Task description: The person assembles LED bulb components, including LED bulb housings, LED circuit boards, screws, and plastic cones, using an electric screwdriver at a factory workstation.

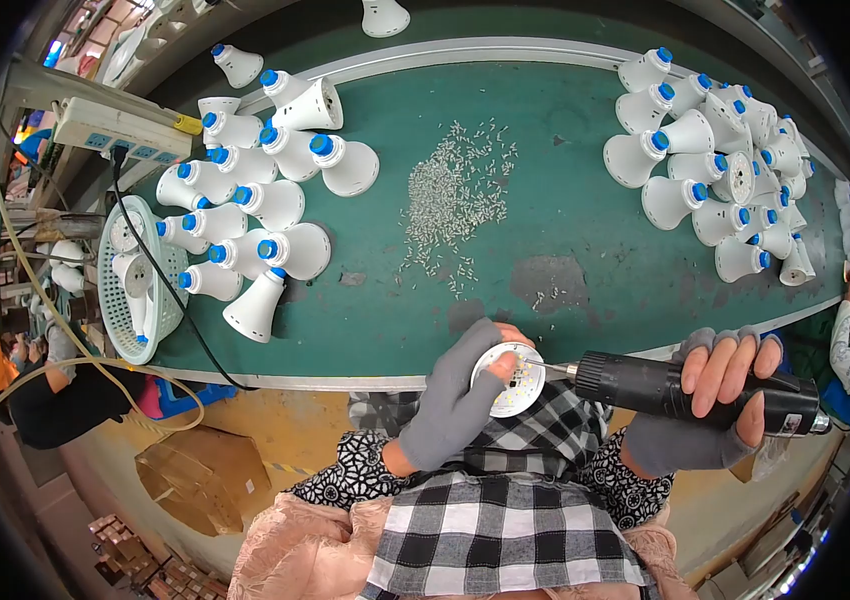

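Note:
My left hand (457, 392), in a grey fingerless glove, grips a white round LED bulb (511, 392) with its face of yellow LEDs turned up. The thumb lies across that face; the rest of the bulb is hidden by the hand. My right hand (715, 405), gloved the same way, is wrapped around a black electric screwdriver (635, 383). The driver lies almost level, and its metal bit (557, 368) points left and reaches the bulb's face. Whether a screw sits at the tip is too small to tell. Beyond my hands, a pile of small screws (450, 195) covers the green bench.
White bulb housings with blue caps stand in groups at the left (270, 205) and right (675, 200). A pale green basket (110, 285) holds several white parts. From a power strip (120, 130) a black cable (160, 265) crosses the bench's left side. Other people are partly visible at both edges.

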